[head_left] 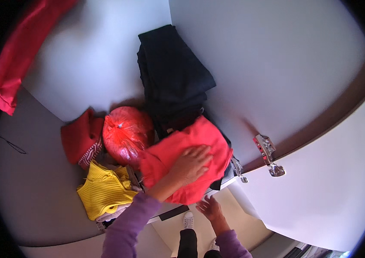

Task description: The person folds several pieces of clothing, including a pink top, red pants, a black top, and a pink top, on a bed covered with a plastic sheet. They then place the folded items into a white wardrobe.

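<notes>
My left hand (192, 164) lies flat on top of a folded red garment (210, 142), fingers stretched out over the cloth. Just below the garment's near edge is my right hand (210, 209), empty, with its fingers apart. The red garment rests over a pile of dark clothes at the front of a cabinet. Behind it stands a tall stack of folded black clothes (169, 69). To the left sits a knotted red plastic bag (126, 133), its contents too blurred to name. A ribbed yellow garment (107, 189) lies nearer, on top of other folded clothes.
A dark red knit garment (81, 135) is beside the bag. A red cloth (27, 51) hangs at the upper left. Metal hinges (269, 155) stick out at the right, joining the cabinet wall to an open white door (320, 193). My white shoes (188, 219) stand on the floor below.
</notes>
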A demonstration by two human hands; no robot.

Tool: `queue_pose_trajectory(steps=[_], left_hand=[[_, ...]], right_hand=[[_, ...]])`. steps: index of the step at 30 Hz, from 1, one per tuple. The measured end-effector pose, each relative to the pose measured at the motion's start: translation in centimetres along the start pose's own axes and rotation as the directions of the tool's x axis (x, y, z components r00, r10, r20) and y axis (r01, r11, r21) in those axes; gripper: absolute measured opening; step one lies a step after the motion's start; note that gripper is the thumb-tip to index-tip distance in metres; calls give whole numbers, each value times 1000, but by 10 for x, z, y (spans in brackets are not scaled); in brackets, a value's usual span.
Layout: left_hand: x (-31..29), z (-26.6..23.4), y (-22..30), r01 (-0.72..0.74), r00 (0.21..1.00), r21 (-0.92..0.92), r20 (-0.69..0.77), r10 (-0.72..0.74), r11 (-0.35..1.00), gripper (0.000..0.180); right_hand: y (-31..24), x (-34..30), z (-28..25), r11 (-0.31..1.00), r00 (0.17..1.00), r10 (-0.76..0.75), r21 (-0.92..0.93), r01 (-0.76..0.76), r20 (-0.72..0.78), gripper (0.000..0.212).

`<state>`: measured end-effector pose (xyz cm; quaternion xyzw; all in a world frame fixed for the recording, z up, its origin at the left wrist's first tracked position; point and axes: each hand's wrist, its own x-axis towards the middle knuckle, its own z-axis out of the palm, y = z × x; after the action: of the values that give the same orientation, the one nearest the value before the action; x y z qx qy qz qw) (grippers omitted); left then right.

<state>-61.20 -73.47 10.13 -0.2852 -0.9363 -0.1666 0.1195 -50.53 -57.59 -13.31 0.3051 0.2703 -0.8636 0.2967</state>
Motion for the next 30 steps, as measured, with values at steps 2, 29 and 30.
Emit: queue_pose_trajectory(steps=[2,29,30], left_hand=[[2,26,9,-28,997,88,68,23,996,32],[-134,59,57,337,256,-941,77,-964,14,70],[-124,66,68,376,176,-926,77,-981,-6,70]], right_hand=[[-8,-35,21,960,989,-34,-280,-8,-145,38],[-101,-24,204,-714,359,-534,-635,293,766,31],[-100,-20,204,-715,359,-533,-634,293,767,31]])
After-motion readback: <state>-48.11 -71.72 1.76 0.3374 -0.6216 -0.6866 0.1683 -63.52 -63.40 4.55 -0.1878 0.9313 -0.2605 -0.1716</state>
